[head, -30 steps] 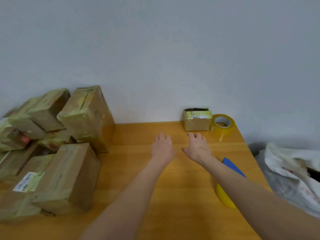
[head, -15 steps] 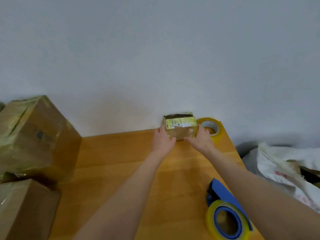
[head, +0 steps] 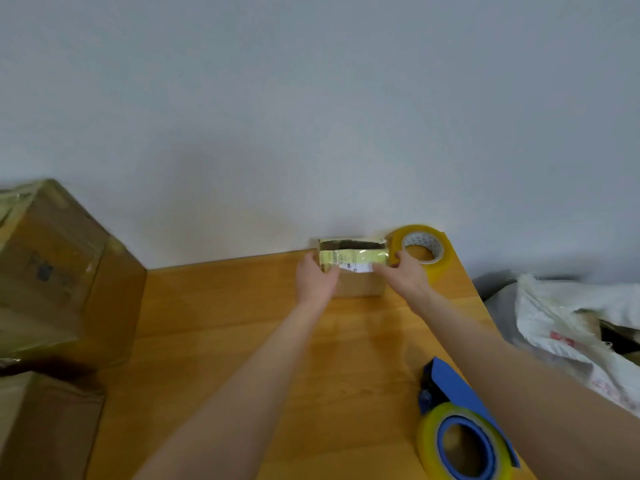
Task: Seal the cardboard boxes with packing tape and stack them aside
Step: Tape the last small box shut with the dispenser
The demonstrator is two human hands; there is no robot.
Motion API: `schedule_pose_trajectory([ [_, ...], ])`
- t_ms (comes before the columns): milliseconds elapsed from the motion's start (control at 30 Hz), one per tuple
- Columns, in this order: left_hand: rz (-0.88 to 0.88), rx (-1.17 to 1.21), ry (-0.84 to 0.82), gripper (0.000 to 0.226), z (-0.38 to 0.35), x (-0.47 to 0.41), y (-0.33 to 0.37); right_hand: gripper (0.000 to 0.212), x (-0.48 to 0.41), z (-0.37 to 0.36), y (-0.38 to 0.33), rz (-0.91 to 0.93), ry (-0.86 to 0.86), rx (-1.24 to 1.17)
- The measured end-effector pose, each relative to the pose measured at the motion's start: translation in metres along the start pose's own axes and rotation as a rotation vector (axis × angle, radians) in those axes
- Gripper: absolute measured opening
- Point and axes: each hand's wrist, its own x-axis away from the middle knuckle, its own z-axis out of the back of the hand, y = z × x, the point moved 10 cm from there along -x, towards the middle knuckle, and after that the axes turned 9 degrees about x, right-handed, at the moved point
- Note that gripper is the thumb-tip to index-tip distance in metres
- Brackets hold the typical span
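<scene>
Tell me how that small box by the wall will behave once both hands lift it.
The small box is likely light: the left hand and right hand span it easily. Its glossy taped top may be slippery, so gripping the bare cardboard sides seems safer. Flat-bottomed and low, it probably will not roll or tip.

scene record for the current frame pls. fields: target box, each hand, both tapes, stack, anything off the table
target: small box, far edge of table by the wall, dark gap along its top
left hand: grips the box's left end
right hand: grips the box's right end
loose tape roll: far right corner, just behind the right hand
tape dispenser: blue, roll loaded, near right edge, untouched
taped boxes: piled at left
off table: white sack, right
</scene>
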Motion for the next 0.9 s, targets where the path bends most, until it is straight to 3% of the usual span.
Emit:
schedule_pose_trajectory([
  [100, 0.037, -0.089, 0.012, 0.07, 0.014, 0.024, -0.018, 0.057, 0.028, -0.011, 0.008, 0.032, -0.035, 0.071],
  [467, -0.027, -0.103, 0.069, 0.097, 0.047, 0.187, -0.081, 0.055, 0.159, -0.03, 0.055, 0.169, -0.198, 0.451],
  [600, -0.112, -0.237, 0.084, 0.09, 0.047, 0.241, -0.092, 0.066, 0.198, -0.027, 0.075, 0.232, -0.211, 0.458],
  [733, -0.187, -0.436, 0.041, 0.066, 0.037, 0.267, -0.099, 0.082, 0.228, -0.024, 0.083, 0.361, -0.202, 0.556],
  [900, -0.289, -0.653, 0.021, 0.058, 0.03, 0.275, -0.099, 0.057, 0.25, -0.034, 0.079, 0.547, -0.177, 0.839],
])
